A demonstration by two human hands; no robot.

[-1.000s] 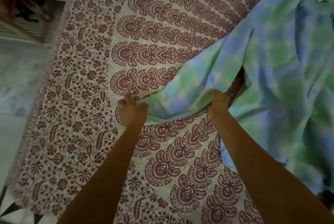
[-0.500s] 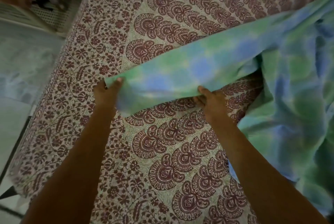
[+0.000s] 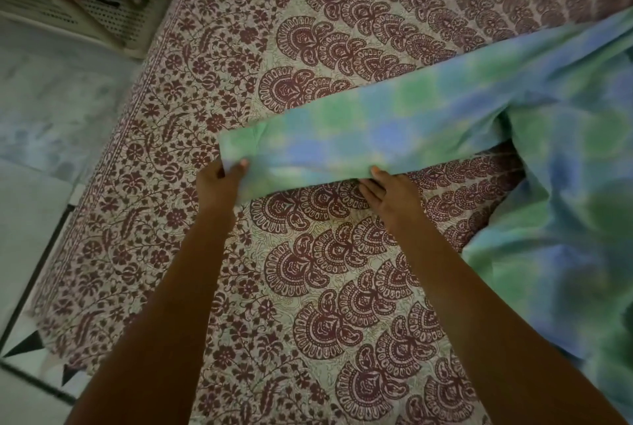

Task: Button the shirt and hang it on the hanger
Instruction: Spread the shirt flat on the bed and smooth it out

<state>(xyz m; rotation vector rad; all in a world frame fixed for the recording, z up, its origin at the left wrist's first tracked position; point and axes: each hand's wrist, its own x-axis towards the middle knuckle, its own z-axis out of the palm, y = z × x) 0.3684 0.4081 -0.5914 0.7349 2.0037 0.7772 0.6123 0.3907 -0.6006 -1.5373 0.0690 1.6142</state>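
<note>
I have the shirt (image 3: 565,219), a green and blue tie-dye one, lying on the patterned bedspread (image 3: 342,287). Its body is bunched in loose folds over on my right. One sleeve (image 3: 394,123) stretches out flat from that heap, across the bedspread towards my left, with the cuff end nearest the bed's edge.

My left hand (image 3: 219,184) pinches the near corner of the cuff. The thumb lies on top of the cloth and the fingers are curled beneath it.

My right hand (image 3: 394,198) is further along the same sleeve, at its near edge. The thumb tip rests on the cloth there, and the fingers run fairly straight along the bedspread just under the hem. The picture is soft at that spot, so I cannot tell whether this hand nips the edge or only touches it.

Both my forearms reach up from the bottom of the view, bare, well apart from each other.

Beyond the left side of the bed there is pale floor (image 3: 51,116). Near the top corner stands a white perforated basket (image 3: 102,17), blurred.
</note>
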